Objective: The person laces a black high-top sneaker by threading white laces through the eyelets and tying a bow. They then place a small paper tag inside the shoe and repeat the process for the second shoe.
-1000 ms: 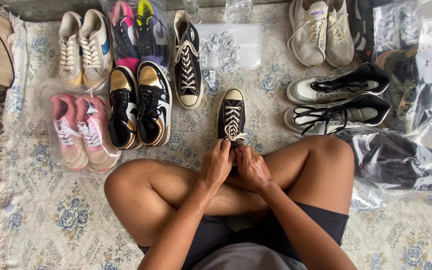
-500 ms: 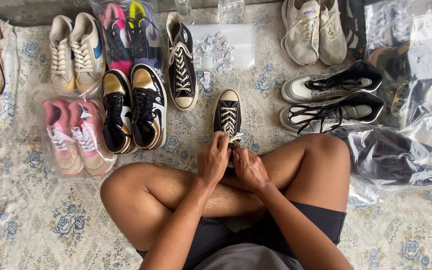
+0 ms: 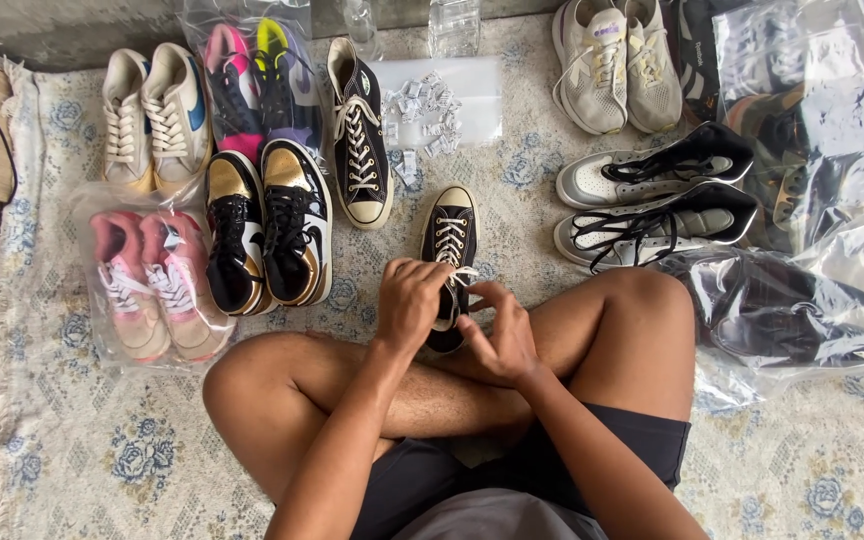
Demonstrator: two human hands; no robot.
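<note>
Head view: both hands meet at the ankle end of a black canvas high-top sneaker that lies on the rug just in front of the crossed bare legs, its pale rubber toe cap pointing away from the person. The left hand is curled over the collar of the shoe, fingers bent and pinched on the white lace, covering much of the upper eyelets; the right hand sits just beside it, thumb and forefinger closed narrowly on the lace end, though the exact pinch is partly hidden by the knuckles. The heel of the shoe is out of sight behind the hands. Its matching high-top stands apart to the left, laces loose, woven canvas and a cream sole rim. Next to that lies a glossy black-and-gold leather pair, then a pink pair in a clear plastic bag, whose creased film blurs the detail. Further off are a cream low pair and a bagged bright pink and yellow pair. To the right lie grey-and-black high-tops on their sides, a grey mesh pair, and crinkled bags holding dark shoes that are hard to make out. A white sheet with small packets lies at the top. The floral rug has a fringed, frayed left edge.
</note>
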